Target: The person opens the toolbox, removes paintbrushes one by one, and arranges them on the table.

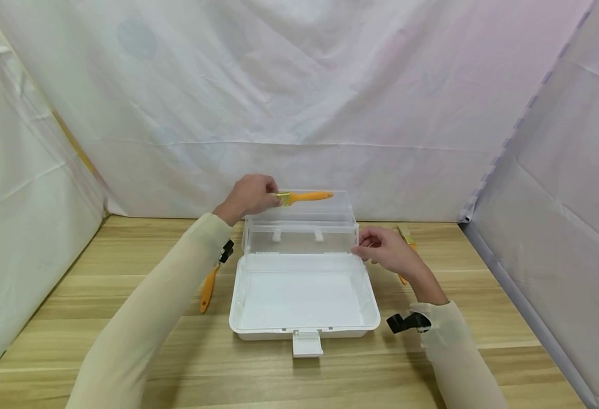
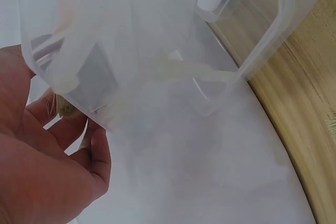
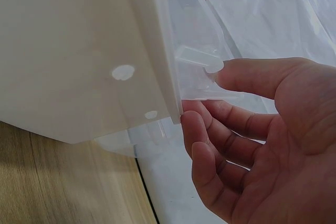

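Observation:
A white box (image 1: 304, 295) with a clear lid (image 1: 299, 238) stands raised open on the wooden table, its front latch (image 1: 307, 343) hanging down. My left hand (image 1: 250, 196) is at the lid's upper left and pinches a paintbrush (image 1: 310, 196) by its bristle end, the orange handle pointing right. In the left wrist view the bristles (image 2: 65, 107) show between the fingers, partly behind the translucent lid. At the lid's lower right side, near the hinge, my right hand (image 1: 389, 250) grips the edge. Its thumb (image 3: 257, 77) lies on the inner face, with fingers behind.
One orange-handled brush (image 1: 207, 292) lies left of the box, partly under my left forearm. Another brush (image 1: 406, 236) is on the right, partly hidden by my right hand. A white curtain (image 1: 299, 113) hangs behind the table.

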Demonstrator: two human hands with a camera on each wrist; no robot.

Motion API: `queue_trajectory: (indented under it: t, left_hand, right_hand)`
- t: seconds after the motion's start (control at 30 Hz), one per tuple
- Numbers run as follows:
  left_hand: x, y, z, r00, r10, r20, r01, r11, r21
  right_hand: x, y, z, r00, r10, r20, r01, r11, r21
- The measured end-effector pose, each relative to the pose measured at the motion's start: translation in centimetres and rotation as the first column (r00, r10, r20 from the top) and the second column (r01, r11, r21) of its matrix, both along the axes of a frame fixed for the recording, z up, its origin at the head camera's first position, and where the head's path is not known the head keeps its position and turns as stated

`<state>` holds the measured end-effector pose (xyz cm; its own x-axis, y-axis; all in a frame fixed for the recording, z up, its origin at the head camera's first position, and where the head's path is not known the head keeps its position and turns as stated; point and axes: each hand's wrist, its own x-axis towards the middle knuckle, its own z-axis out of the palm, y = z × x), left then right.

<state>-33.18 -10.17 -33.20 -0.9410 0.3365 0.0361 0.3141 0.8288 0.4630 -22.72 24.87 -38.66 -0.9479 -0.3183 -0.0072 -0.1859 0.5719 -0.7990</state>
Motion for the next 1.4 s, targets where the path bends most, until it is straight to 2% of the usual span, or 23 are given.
queue_trajectory:
  t: [0.2,0.5,0.8,1.23,1.4]
  left_hand:
    - [0.4,-0.4,-0.1,1.0,0.013,-0.002,-0.013,0.998,0.066]
    - [0.8,-1.2,0.1,0.998,0.011,-0.065,0.0,0.985,0.174]
    - [1.5,-1.7,0.5,0.989,0.037,-0.142,0.003,0.963,0.269]
    - [2.9,-2.2,1.1,0.976,0.088,-0.201,-0.006,0.927,0.375]
    - [3.4,-2.6,1.3,0.965,0.106,-0.239,0.001,0.913,0.409]
  right_hand:
    - [-0.2,0.0,-0.1,1.0,0.01,-0.008,-0.01,1.0,-0.002]
    - [-0.3,0.0,0.0,1.0,0.011,-0.015,-0.011,1.0,-0.002]
    - [-0.2,-0.1,0.1,1.0,0.012,-0.001,-0.012,1.0,-0.011]
    - [-0.4,0.0,0.0,1.0,0.015,-0.01,-0.015,1.0,-0.013]
    - [-0.4,-0.1,0.0,1.0,0.019,-0.011,-0.02,1.0,-0.016]
